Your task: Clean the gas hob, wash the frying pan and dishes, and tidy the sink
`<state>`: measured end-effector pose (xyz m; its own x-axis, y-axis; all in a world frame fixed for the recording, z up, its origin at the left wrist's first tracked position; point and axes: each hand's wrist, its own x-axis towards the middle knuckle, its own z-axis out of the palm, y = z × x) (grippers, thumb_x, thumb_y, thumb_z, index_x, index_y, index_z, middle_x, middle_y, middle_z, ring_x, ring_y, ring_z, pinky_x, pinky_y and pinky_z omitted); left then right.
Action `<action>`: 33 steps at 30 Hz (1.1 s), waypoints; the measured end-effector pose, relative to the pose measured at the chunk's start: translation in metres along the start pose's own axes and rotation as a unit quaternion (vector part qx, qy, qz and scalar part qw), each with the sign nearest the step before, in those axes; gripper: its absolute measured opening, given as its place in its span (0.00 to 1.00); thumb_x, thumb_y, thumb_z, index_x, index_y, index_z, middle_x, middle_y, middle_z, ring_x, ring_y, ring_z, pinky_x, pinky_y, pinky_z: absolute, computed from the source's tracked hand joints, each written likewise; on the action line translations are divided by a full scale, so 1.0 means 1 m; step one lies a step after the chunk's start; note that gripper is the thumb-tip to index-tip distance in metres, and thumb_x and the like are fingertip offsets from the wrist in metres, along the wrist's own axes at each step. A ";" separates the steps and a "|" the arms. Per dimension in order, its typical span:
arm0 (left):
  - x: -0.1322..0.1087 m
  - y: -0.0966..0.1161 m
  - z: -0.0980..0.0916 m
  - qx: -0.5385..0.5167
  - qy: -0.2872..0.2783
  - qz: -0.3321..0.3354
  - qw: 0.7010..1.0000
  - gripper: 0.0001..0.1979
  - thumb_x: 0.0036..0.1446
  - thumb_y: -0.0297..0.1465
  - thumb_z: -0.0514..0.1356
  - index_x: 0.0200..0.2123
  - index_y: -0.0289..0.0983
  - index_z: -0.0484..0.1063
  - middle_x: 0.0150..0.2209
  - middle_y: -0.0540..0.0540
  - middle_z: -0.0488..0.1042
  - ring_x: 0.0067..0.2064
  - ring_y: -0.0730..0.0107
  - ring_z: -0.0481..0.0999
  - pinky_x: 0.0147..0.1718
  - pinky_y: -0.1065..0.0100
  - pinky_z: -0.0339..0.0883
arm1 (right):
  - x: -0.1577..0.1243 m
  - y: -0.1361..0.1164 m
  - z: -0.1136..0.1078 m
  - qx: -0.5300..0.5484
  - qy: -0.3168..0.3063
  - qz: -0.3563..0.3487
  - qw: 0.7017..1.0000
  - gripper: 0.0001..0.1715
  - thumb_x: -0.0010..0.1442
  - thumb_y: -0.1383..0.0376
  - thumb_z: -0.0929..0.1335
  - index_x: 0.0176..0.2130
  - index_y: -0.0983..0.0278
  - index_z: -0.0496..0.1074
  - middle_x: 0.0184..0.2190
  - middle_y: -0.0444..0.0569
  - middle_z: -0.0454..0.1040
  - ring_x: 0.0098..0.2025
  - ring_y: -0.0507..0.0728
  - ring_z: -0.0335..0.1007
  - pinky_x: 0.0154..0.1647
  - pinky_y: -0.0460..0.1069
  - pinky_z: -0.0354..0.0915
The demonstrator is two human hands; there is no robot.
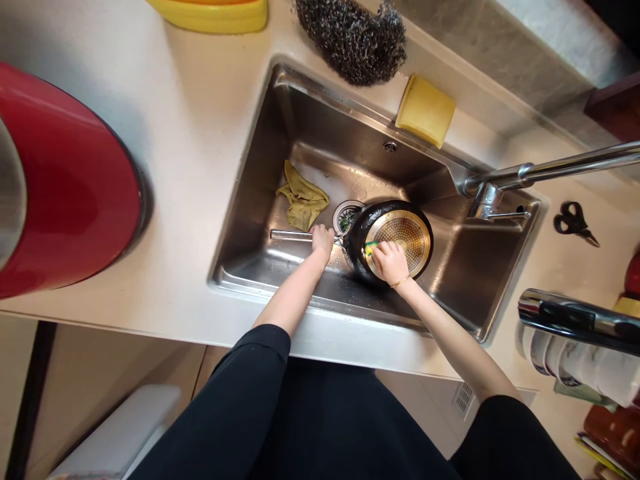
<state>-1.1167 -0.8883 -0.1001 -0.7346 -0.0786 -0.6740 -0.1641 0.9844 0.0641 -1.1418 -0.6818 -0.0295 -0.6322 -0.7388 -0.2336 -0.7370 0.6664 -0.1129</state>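
The left hand is closed around the metal handle of a dark pan, low in the sink and toward its near side. The right hand has its fingers drawn together on a small yellow-and-green scrubber, mostly hidden under them, which is at the pan's underside, near the edge of its dotted metal disc. A thin bracelet circles the right wrist. The pan is bottom up inside the sink, right of the sink's drain, with its handle pointing to the sink's left wall. Green scraps show in that drain, and a crumpled yellowish cloth lies on the sink floor to the left of it. At the sink's right end stands a chrome faucet. Beyond the sink's far rim are a yellow sponge and, farther left, a dark, wiry scouring pad. Black-handled scissors lie on the counter right of the sink; well to the sink's left is a big red appliance, only partly in view.
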 end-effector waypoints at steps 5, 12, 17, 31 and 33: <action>0.001 -0.001 -0.001 0.009 -0.006 0.006 1.000 0.18 0.61 0.20 0.44 0.50 0.30 0.68 0.47 0.32 0.74 0.52 0.56 0.66 0.46 0.59 0.55 | 0.014 0.002 0.003 0.014 0.032 0.062 0.997 0.17 0.66 0.64 0.58 0.48 0.64 0.71 0.42 0.56 0.69 0.42 0.61 0.56 0.39 0.53 0.50; -0.002 0.000 -0.004 -0.001 -0.018 0.001 1.000 0.20 0.61 0.19 0.43 0.51 0.28 0.67 0.48 0.30 0.72 0.53 0.54 0.65 0.47 0.58 0.54 | -0.016 0.003 0.009 0.014 0.000 -0.062 0.998 0.17 0.66 0.63 0.59 0.48 0.62 0.71 0.42 0.53 0.71 0.41 0.59 0.56 0.40 0.53 0.49; -0.002 -0.001 -0.002 -0.010 -0.004 0.003 1.000 0.18 0.62 0.20 0.43 0.50 0.28 0.68 0.47 0.30 0.72 0.52 0.53 0.65 0.48 0.56 0.54 | 0.020 0.004 0.004 0.008 0.047 0.051 0.998 0.18 0.66 0.63 0.58 0.47 0.63 0.72 0.43 0.56 0.70 0.42 0.61 0.56 0.39 0.54 0.49; -0.003 0.004 -0.002 0.030 -0.032 -0.017 0.999 0.22 0.61 0.19 0.39 0.51 0.33 0.67 0.48 0.33 0.71 0.51 0.53 0.63 0.44 0.57 0.54 | -0.027 0.009 0.015 0.078 -0.001 -0.071 0.994 0.17 0.66 0.62 0.59 0.46 0.64 0.72 0.43 0.54 0.70 0.42 0.59 0.57 0.41 0.52 0.53; -0.002 0.003 0.000 0.034 -0.030 -0.018 0.999 0.22 0.61 0.19 0.39 0.52 0.33 0.66 0.48 0.33 0.71 0.51 0.53 0.63 0.44 0.57 0.53 | -0.011 0.002 0.015 0.066 0.016 -0.018 0.998 0.20 0.65 0.59 0.60 0.50 0.64 0.70 0.47 0.56 0.68 0.45 0.62 0.57 0.44 0.54 0.53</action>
<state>-1.1159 -0.8850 -0.0984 -0.6881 -0.1059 -0.7179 -0.1429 0.9897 -0.0089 -1.1325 -0.6712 -0.0412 -0.6143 -0.7645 -0.1956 -0.7233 0.6446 -0.2478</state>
